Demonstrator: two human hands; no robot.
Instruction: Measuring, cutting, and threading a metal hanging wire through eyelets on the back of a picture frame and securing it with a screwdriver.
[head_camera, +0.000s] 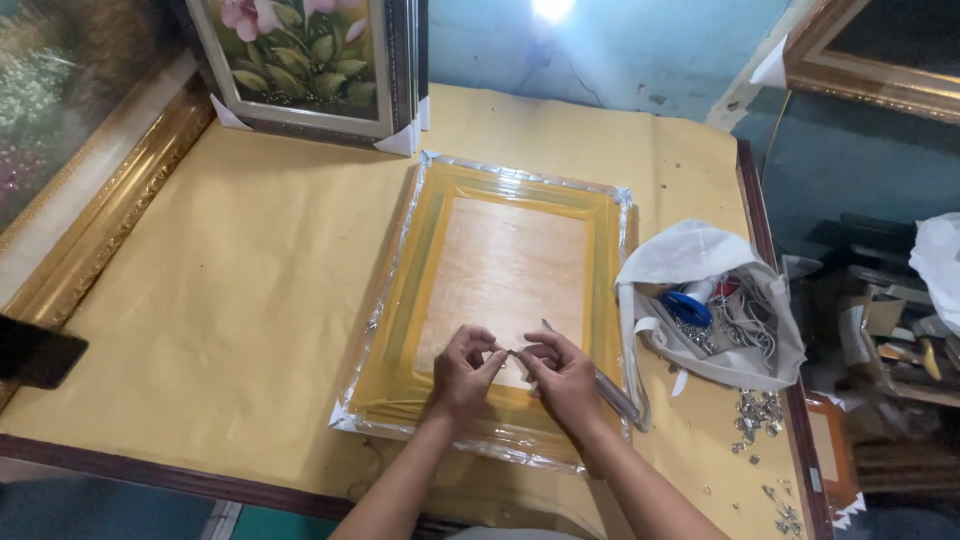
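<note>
Here your left hand (463, 368) and right hand (560, 375) pinch a tiny metal fitting (511, 352) between their fingertips, over the plastic-wrapped yellow picture frame (497, 300) lying back-up on the paper-covered table (230, 300). A thin metal tool (600, 385) lies under your right wrist; just right, a white cloth bag (712, 300) of hardware crowds the frame's edge.

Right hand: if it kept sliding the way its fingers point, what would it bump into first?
The right hand points left toward the left hand, fingertips almost meeting over a tiny metal piece. It would probably meet that piece first, then the left fingers, above the plastic-wrapped frame. Depth is unclear.
</note>
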